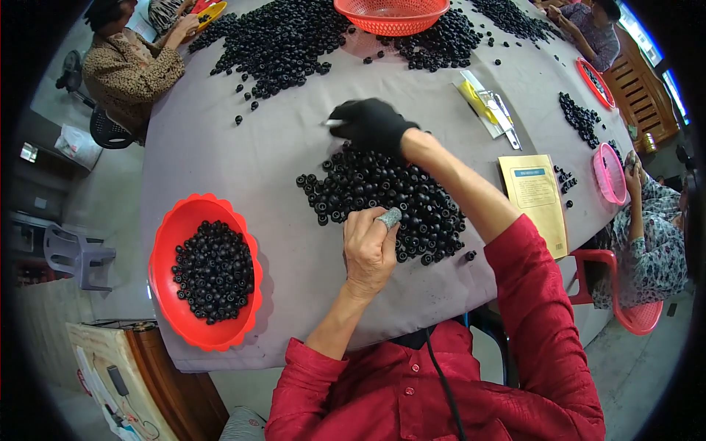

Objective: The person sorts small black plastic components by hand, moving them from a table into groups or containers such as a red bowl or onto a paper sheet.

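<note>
My left hand (366, 248), bare but for a grey wrap on the thumb, is at the near edge of a pile of small round black pieces (397, 195). Its fingers are curled; whatever they may hold is hidden. My right hand (373, 128), in a black glove, is closed above the far side of the pile. A short pale tip (333, 123) sticks out of its left side, from a thin tool whose kind I cannot make out. At left stands a red scallop-edged bowl (165, 275) with many black pieces in it.
More black pieces (276, 44) lie at the far side beside a red plastic basket (393, 16). A yellow-and-white packet (487, 106) and a tan booklet (533, 198) lie to the right. People (121, 66) sit around the table, one near a pink basket (609, 174).
</note>
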A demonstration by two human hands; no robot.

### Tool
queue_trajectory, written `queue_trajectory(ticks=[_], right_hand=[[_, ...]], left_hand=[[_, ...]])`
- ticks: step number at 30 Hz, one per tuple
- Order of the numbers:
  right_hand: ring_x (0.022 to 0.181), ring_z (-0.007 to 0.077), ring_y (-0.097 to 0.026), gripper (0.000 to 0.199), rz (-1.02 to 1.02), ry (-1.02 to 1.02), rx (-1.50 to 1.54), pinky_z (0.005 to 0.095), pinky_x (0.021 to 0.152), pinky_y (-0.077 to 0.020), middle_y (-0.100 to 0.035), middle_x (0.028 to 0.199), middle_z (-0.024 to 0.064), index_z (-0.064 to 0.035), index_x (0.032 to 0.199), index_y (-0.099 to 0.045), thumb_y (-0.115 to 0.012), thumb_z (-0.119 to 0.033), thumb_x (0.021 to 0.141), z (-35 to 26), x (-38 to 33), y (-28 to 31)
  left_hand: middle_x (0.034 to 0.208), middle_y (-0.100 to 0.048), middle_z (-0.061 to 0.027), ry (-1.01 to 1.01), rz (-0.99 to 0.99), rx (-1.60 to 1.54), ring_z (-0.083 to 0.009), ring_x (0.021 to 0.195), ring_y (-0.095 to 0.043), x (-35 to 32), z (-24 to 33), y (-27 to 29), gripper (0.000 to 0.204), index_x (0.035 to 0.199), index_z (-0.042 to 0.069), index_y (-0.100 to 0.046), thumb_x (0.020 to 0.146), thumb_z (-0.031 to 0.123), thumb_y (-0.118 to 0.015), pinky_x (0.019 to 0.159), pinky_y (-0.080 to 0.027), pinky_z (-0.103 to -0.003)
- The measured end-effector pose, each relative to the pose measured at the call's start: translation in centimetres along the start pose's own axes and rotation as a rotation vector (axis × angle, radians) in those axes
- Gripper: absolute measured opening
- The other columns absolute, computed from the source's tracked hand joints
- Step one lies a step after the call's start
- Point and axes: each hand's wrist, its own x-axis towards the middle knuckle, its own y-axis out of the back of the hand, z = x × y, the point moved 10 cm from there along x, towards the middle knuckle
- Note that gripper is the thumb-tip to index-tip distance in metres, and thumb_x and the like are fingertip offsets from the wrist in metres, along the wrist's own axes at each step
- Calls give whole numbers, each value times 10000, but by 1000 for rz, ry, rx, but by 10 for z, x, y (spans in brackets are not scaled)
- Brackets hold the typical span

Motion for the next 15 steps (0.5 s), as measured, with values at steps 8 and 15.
queue_trajectory(ticks=[8,15], right_hand=[[840,316,-611,254,31,-20,-29,405,747,-472,-646,891,121,-129,929,-650,-565,-312,776,37,-26,15],[876,330,-603,283,71,-370,-162,397,781,-463,-645,928,131,-115,959,-648,-543,-320,794,88,-63,48]], left_hand=[[853,-584,-88,-19,-5,-21,-245,765,-544,-1,3,0,102,839,-8,-616,741,-26,-635,656,-441,-327],[846,-572,-82,-51,38,-1,-246,754,-537,-1,10,0,77,801,-17,-599,735,-12,-639,640,-453,-332]])
